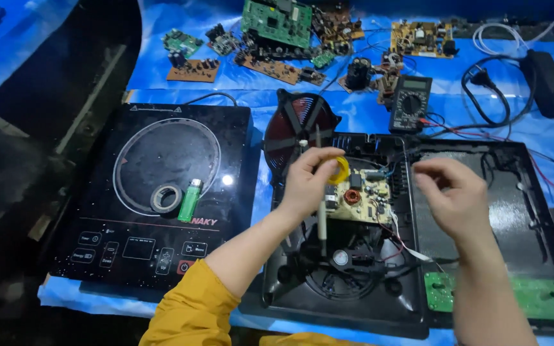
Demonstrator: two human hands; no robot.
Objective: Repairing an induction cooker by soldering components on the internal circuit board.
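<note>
Two flat black cookers lie side by side on a blue plastic sheet (354,115). The one with its shiny black glass top (155,198) still on sits to the person's left, and a small grey roll of tape (165,198) and a green plastic lighter (190,200) rest on its ring. The open black plastic cooker shell (482,211) lies right under both hands, with a round black fan (344,263) near the person and a pale yellow circuit board (363,195) in the middle. A round black and red coil disc (293,128) leans at the far edge of the shell, just past the left hand. The left hand (309,182) is closed around a thin white tool with a metal tip (321,218). The tool stands almost straight up and down, tip at the top, white handle hanging over the fan. The same hand touches a small yellow ring (340,170). The right hand (453,195) hangs over the right half of the shell with its fingers curled loosely; I cannot tell if it pinches anything. The circuit board sits between the hands, closer to the left one. Far back lie loose green and brown boards (277,22) and a black meter (410,102).
</note>
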